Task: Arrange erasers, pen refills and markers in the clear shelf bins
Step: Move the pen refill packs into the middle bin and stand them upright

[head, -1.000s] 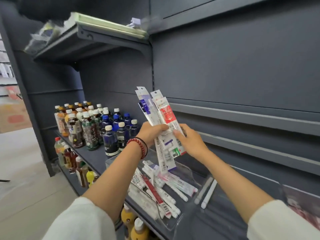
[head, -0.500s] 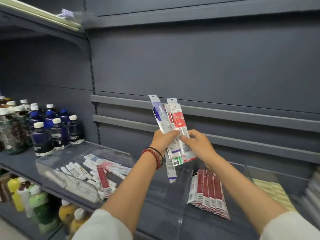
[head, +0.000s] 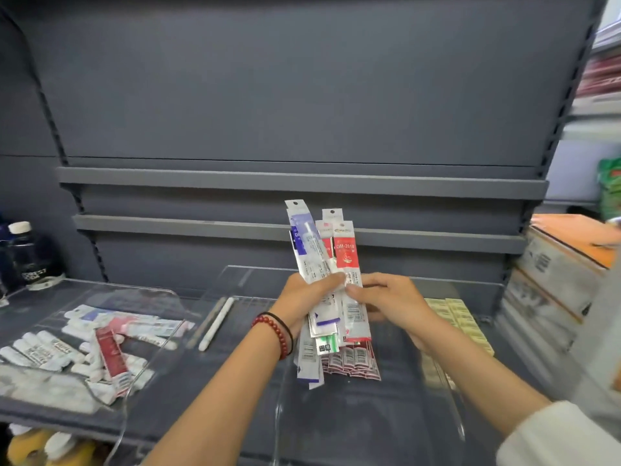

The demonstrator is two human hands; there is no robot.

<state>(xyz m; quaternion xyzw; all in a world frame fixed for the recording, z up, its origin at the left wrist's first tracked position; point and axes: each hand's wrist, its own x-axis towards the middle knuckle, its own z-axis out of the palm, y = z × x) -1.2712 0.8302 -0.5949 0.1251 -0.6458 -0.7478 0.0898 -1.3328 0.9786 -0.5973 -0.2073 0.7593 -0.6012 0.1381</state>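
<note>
My left hand (head: 307, 297) grips a fan of long pen-refill packets (head: 321, 250), blue-and-white and red ones, held upright above the middle clear bin (head: 369, 415). My right hand (head: 389, 302) pinches the red packet at the fan's right side, thumb against it. Below the hands a row of red refill packets (head: 353, 361) lies flat in that bin. The left clear bin (head: 158, 294) holds a pile of white markers (head: 47, 351) and a red packet. To the right, yellow eraser packs (head: 460, 317) lie in a row.
Two white pens (head: 215, 322) lie on the grey shelf between the left and middle bins. Dark bottles (head: 27, 253) stand at far left. Stacked cardboard boxes (head: 554, 274) crowd the right. Two empty grey shelf rails run behind the hands.
The view has swung right, so the drink bottles have slid off to the left and the middle bin is centred. Both hands with the packets have dropped lower over the red packets.
</note>
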